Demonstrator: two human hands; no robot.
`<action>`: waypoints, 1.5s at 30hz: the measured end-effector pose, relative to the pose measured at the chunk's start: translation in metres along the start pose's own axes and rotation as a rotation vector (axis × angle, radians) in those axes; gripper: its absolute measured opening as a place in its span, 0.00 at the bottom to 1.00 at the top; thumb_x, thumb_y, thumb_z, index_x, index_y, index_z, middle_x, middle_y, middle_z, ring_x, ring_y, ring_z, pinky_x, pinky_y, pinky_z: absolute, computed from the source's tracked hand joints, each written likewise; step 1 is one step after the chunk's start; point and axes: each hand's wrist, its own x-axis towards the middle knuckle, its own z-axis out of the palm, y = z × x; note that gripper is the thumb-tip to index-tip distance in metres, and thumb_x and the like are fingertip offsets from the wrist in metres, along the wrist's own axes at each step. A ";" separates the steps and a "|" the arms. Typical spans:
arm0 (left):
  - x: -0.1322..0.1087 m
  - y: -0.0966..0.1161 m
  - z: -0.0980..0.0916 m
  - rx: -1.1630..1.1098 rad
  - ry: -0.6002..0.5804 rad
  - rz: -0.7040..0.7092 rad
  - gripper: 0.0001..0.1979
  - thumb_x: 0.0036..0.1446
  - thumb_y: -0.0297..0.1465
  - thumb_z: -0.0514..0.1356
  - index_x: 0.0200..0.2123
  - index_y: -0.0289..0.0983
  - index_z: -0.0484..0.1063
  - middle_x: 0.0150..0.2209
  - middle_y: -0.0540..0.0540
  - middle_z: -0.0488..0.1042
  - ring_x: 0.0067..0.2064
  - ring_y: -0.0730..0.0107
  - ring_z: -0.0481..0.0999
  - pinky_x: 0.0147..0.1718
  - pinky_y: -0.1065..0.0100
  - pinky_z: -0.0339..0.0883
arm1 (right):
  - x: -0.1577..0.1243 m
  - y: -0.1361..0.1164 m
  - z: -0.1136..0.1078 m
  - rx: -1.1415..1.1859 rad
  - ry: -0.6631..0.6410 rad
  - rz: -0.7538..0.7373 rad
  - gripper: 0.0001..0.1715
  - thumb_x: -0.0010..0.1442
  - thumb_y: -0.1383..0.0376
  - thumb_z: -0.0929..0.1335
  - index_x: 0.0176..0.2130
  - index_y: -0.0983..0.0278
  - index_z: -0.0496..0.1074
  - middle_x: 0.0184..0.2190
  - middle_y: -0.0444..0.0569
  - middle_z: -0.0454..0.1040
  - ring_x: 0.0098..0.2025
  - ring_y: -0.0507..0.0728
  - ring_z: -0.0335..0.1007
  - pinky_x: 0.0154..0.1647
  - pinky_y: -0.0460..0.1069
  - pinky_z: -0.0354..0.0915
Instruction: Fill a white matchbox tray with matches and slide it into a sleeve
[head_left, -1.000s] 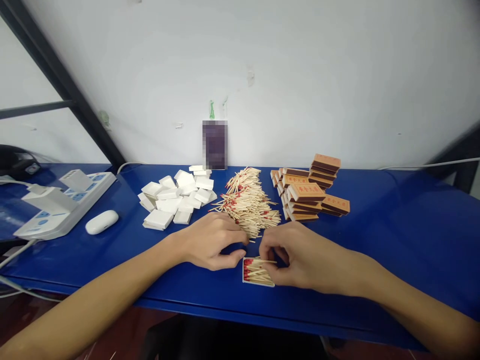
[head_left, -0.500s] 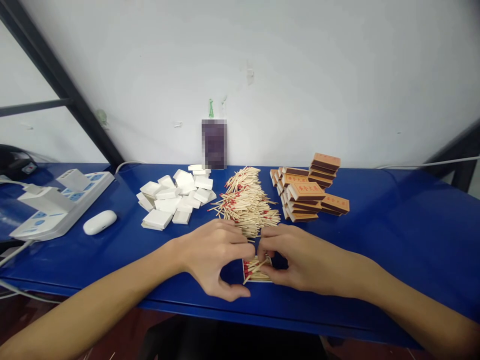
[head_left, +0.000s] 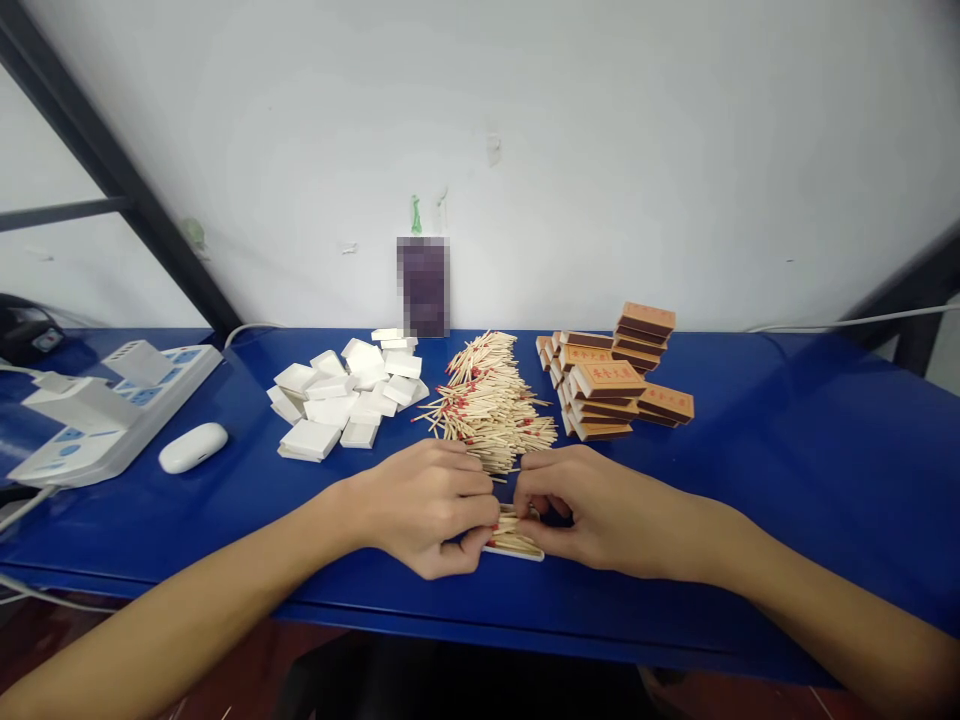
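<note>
A small white matchbox tray (head_left: 531,554) lies on the blue table, filled with red-tipped matchsticks (head_left: 510,538). My left hand (head_left: 431,510) has thumb and forefinger closed at the tray's left end, pinching matchsticks by their red heads. From the other side, my right hand (head_left: 589,510) pinches matchsticks over the tray's right part; its fingertips partly cover them. Just beyond both hands is a large heap of loose matchsticks (head_left: 499,400), its near edge close to my knuckles.
White empty box trays (head_left: 330,410) lie piled at the left. Orange-brown matchboxes (head_left: 611,380) are stacked at the right. A white power strip (head_left: 172,390) and a white rounded case (head_left: 193,447) sit far left. A blurred dark rectangle (head_left: 425,285) stands against the wall.
My left thumb and forefinger have closed onto the matchsticks at the tray's left end. The slanting matchsticks now lie flatter. My right hand has barely moved, and the view has shifted slightly.
</note>
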 end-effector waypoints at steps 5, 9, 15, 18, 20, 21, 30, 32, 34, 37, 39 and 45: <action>-0.001 -0.007 -0.001 -0.009 0.163 -0.076 0.07 0.61 0.27 0.54 0.30 0.37 0.67 0.23 0.51 0.68 0.24 0.73 0.66 0.24 0.67 0.61 | 0.001 0.002 0.001 0.014 0.001 -0.011 0.06 0.58 0.68 0.68 0.28 0.63 0.69 0.27 0.43 0.70 0.28 0.50 0.61 0.28 0.46 0.57; -0.001 -0.006 0.001 -0.249 0.279 -0.179 0.04 0.63 0.28 0.58 0.34 0.35 0.70 0.26 0.49 0.73 0.27 0.74 0.71 0.27 0.70 0.66 | 0.001 0.003 0.001 0.010 0.008 -0.017 0.11 0.58 0.67 0.68 0.26 0.63 0.64 0.26 0.42 0.68 0.27 0.49 0.59 0.28 0.46 0.56; 0.003 -0.002 0.000 -0.566 0.488 -0.502 0.02 0.59 0.27 0.63 0.34 0.34 0.75 0.34 0.44 0.81 0.30 0.74 0.77 0.22 0.74 0.65 | -0.004 0.006 -0.012 -0.016 0.045 0.052 0.04 0.60 0.66 0.66 0.32 0.62 0.68 0.25 0.41 0.67 0.27 0.50 0.60 0.28 0.46 0.56; 0.003 -0.002 -0.001 -0.678 0.553 -0.609 0.02 0.57 0.27 0.64 0.33 0.33 0.75 0.36 0.41 0.82 0.29 0.73 0.77 0.21 0.74 0.65 | -0.005 0.012 -0.014 -0.050 0.003 0.078 0.01 0.59 0.66 0.67 0.34 0.62 0.70 0.28 0.43 0.69 0.29 0.51 0.60 0.29 0.47 0.56; 0.003 -0.002 -0.001 -0.703 0.554 -0.623 0.02 0.57 0.26 0.63 0.32 0.33 0.75 0.35 0.41 0.82 0.29 0.72 0.78 0.21 0.73 0.66 | -0.004 0.015 -0.013 -0.045 -0.028 0.062 0.01 0.59 0.67 0.67 0.34 0.62 0.69 0.30 0.44 0.69 0.30 0.51 0.60 0.30 0.47 0.56; 0.004 -0.002 -0.002 -0.696 0.545 -0.607 0.01 0.57 0.26 0.63 0.32 0.33 0.76 0.34 0.42 0.81 0.29 0.72 0.78 0.22 0.73 0.67 | -0.003 0.016 -0.011 -0.039 -0.039 0.048 0.03 0.60 0.67 0.66 0.32 0.62 0.69 0.30 0.44 0.69 0.30 0.51 0.61 0.30 0.47 0.56; 0.000 -0.001 -0.001 -0.396 0.442 -0.282 0.11 0.58 0.19 0.52 0.39 0.35 0.71 0.31 0.46 0.73 0.32 0.71 0.72 0.31 0.68 0.68 | -0.003 0.015 -0.012 -0.066 -0.035 0.090 0.04 0.58 0.70 0.65 0.31 0.63 0.67 0.30 0.43 0.70 0.31 0.51 0.62 0.32 0.46 0.58; 0.001 0.001 0.001 -0.340 0.377 -0.207 0.11 0.56 0.19 0.51 0.39 0.36 0.67 0.30 0.47 0.70 0.32 0.70 0.69 0.30 0.68 0.66 | -0.004 0.013 -0.014 -0.083 0.003 0.117 0.03 0.57 0.70 0.65 0.31 0.63 0.67 0.30 0.43 0.70 0.31 0.51 0.62 0.31 0.46 0.57; 0.002 0.004 0.004 -0.322 0.285 -0.153 0.10 0.56 0.19 0.52 0.39 0.37 0.63 0.30 0.48 0.69 0.31 0.71 0.68 0.31 0.69 0.65 | -0.004 0.012 -0.016 -0.093 0.025 0.136 0.03 0.56 0.71 0.65 0.30 0.63 0.67 0.29 0.43 0.70 0.30 0.51 0.62 0.30 0.46 0.56; 0.005 0.009 0.010 -0.326 0.148 -0.124 0.08 0.58 0.22 0.53 0.40 0.38 0.62 0.30 0.49 0.70 0.31 0.71 0.68 0.32 0.69 0.66 | -0.004 0.012 -0.015 -0.103 0.035 0.126 0.04 0.56 0.70 0.66 0.30 0.63 0.67 0.28 0.43 0.70 0.30 0.51 0.62 0.30 0.46 0.55; 0.005 0.011 0.012 -0.339 0.090 -0.129 0.07 0.58 0.25 0.54 0.41 0.38 0.63 0.31 0.48 0.70 0.31 0.70 0.68 0.33 0.68 0.67 | -0.003 0.013 -0.015 -0.106 0.042 0.115 0.04 0.57 0.70 0.66 0.29 0.63 0.67 0.28 0.44 0.70 0.30 0.51 0.62 0.30 0.46 0.55; 0.001 0.003 0.006 -0.323 0.055 -0.143 0.11 0.55 0.30 0.57 0.42 0.36 0.66 0.35 0.44 0.72 0.35 0.66 0.70 0.34 0.65 0.68 | -0.004 0.009 -0.017 -0.064 0.044 0.109 0.04 0.55 0.70 0.66 0.29 0.63 0.67 0.26 0.42 0.69 0.28 0.50 0.61 0.29 0.46 0.56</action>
